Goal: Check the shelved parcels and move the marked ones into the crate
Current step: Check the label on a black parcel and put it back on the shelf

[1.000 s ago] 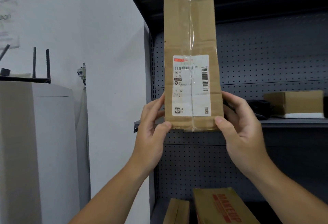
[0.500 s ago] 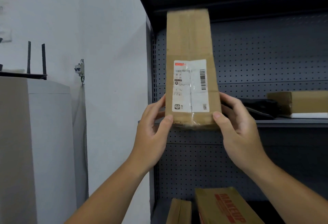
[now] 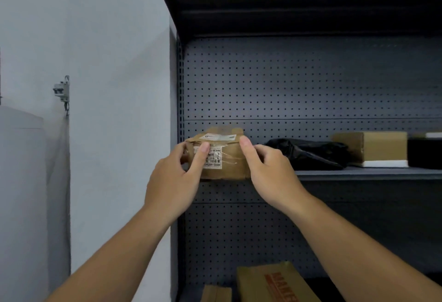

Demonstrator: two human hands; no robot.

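My left hand (image 3: 172, 177) and right hand (image 3: 270, 172) grasp the near end of the box (image 3: 227, 158) lying at the left end of the shelf (image 3: 358, 173); step judged: label check; next, confirm a mark before lifting.

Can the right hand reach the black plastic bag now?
Probably yes: the black plastic bag lies just beside the right hand, nothing between them, but that hand grips the brown cardboard parcel.

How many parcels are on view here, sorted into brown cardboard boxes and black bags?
Brown cardboard boxes: 4, one held at the shelf's left end, one farther right on it, two lower down.
Black bags: 1.
Total: 5.
A dark item at the right edge is too blurred to sort.
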